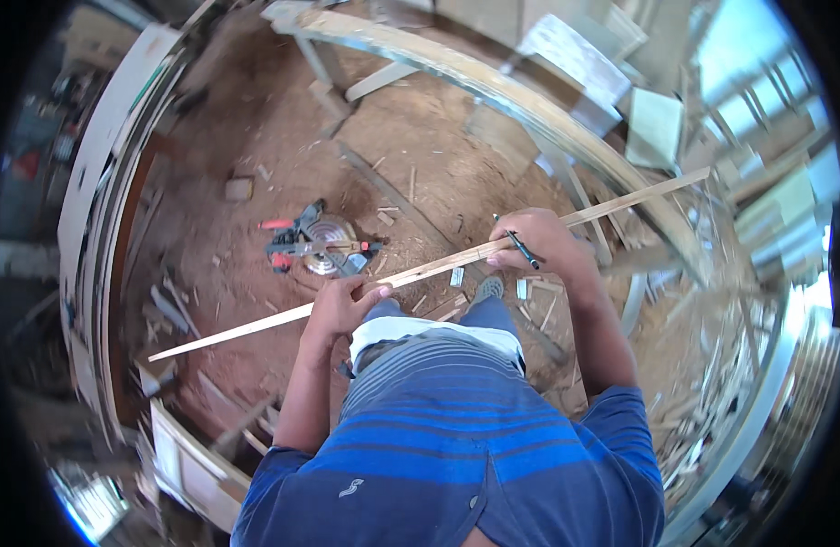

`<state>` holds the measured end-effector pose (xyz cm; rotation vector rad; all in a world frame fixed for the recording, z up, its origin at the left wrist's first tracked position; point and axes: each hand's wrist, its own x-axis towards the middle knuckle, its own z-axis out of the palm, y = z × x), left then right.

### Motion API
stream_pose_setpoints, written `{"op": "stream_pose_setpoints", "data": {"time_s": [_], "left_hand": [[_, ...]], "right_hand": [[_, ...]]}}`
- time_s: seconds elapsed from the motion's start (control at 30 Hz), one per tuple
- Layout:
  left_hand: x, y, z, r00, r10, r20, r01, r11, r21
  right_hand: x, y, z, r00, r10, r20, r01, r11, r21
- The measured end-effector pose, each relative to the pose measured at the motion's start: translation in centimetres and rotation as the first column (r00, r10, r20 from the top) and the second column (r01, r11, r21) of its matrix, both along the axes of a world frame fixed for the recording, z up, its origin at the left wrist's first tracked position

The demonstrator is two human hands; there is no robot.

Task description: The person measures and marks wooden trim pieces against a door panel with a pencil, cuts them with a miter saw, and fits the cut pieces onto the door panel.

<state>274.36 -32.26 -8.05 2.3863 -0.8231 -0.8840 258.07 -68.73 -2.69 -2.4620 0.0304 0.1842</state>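
A long thin wooden strip [438,266] runs from lower left to upper right across my front, above the dirt floor. My left hand [340,304] grips it near its middle. Farther right along the strip, my right hand [538,242] holds it too, with a dark pen or pencil [524,247] tucked between its fingers. Below the hands I see my blue striped shirt and jeans.
A circular saw [318,244] with red and black parts lies on the dirt floor just beyond the strip. Wood offcuts and chips litter the ground. A long curved plank [493,87] spans the far side, and stacked boards [110,182] stand at left.
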Motion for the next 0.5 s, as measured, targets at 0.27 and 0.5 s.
{"op": "stream_pose_setpoints", "data": {"time_s": [0.27,0.5], "left_hand": [[-7.5,-3.1,-1.5,0.881,0.472,0.046,-0.458,0.872,-0.174],[-3.7,-3.1,-3.5,0.747,0.64,0.182,-0.582,0.761,-0.285]], "right_hand": [[8.5,-5.2,-1.7,0.981,0.19,-0.046,-0.194,0.977,-0.092],[16.6,-4.6,-2.6,0.929,0.358,-0.096,-0.362,0.931,-0.038]]}}
